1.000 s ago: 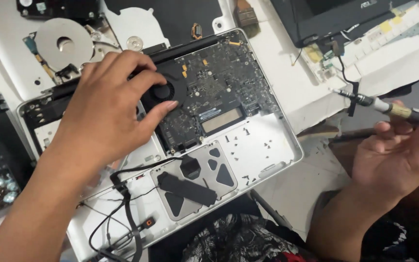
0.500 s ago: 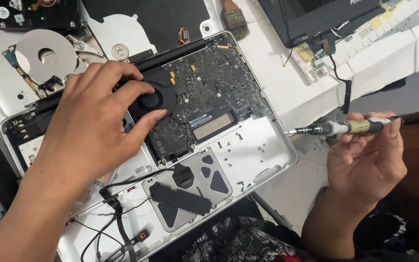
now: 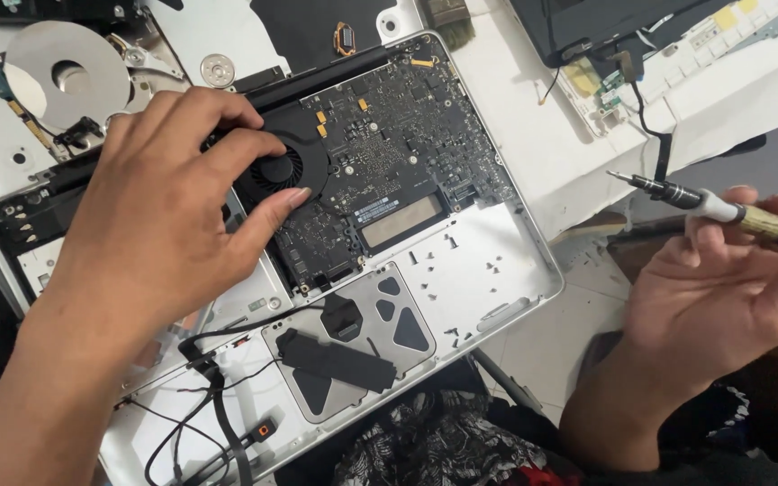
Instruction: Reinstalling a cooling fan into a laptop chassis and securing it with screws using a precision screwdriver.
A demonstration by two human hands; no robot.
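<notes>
Left hand (image 3: 150, 225), fingers spread, rests on the opened laptop's cooling fan (image 3: 283, 166); right hand (image 3: 722, 288) grips a precision screwdriver (image 3: 722, 209); careless pressure could likely crack the logic board (image 3: 389, 162).

Down in the middle of the dark circuit board (image 3: 389, 153), a long, narrow sticker (image 3: 376, 208): pale strip with fine dark print, lying slantwise just above the bare rectangular slot. Top right, on the white tabletop (image 3: 533, 153), a dark laptop screen panel (image 3: 605, 22), flat and unlit, partly cut off by the frame edge. Right beside it, on the pale strip of parts, two small yellow tags (image 3: 724, 18). No packages or signs anywhere in view.
</notes>
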